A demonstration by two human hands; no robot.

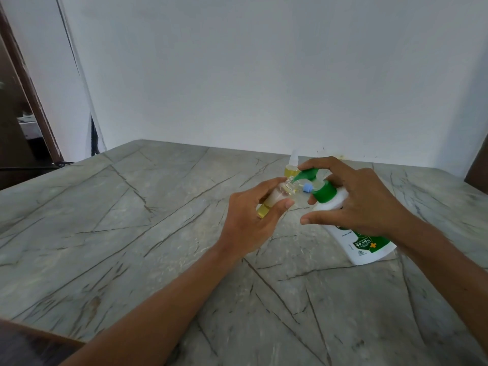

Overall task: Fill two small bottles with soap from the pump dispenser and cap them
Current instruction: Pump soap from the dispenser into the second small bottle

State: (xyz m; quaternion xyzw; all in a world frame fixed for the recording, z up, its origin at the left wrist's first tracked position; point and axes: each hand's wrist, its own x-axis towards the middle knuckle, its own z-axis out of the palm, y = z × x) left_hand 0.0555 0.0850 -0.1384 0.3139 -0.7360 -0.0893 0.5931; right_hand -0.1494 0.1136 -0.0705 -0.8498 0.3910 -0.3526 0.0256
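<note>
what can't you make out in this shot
Head view only.
Held bottle fill level: left hand covers its middle.
Pump dispenser label: right hand covers the top, print too small.
Blue piece by the pump neck: small, blurred.

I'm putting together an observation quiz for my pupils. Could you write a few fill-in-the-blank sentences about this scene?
1. The left hand holds a small bottle up to the ____ spout of the pump dispenser.
2. The right hand grips the dispenser, whose body is ____.
3. Behind them a second bottle stands capped on the table, holding ____ liquid.

Missing words: green; white; yellow.
</note>
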